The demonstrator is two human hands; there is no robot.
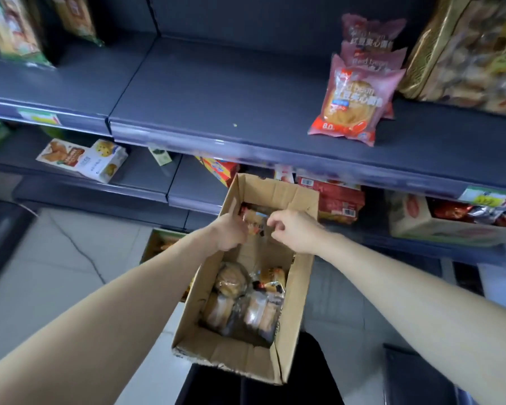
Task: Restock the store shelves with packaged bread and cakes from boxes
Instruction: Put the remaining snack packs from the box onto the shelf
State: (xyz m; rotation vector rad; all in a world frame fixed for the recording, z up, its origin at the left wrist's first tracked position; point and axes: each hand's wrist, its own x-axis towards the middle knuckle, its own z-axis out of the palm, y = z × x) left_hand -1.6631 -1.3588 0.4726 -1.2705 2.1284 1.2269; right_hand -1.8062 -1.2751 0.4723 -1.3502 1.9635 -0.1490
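Bread packet (254, 221) being lifted from cardboard box (300, 290)
Lying crosswise, it is being gripped by the left hand (230, 233); the curled right hand's (294, 233) hold cannot be told.

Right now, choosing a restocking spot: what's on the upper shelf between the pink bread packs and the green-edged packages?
Head view: bare shelf there, apart from one tiny yellow speck.
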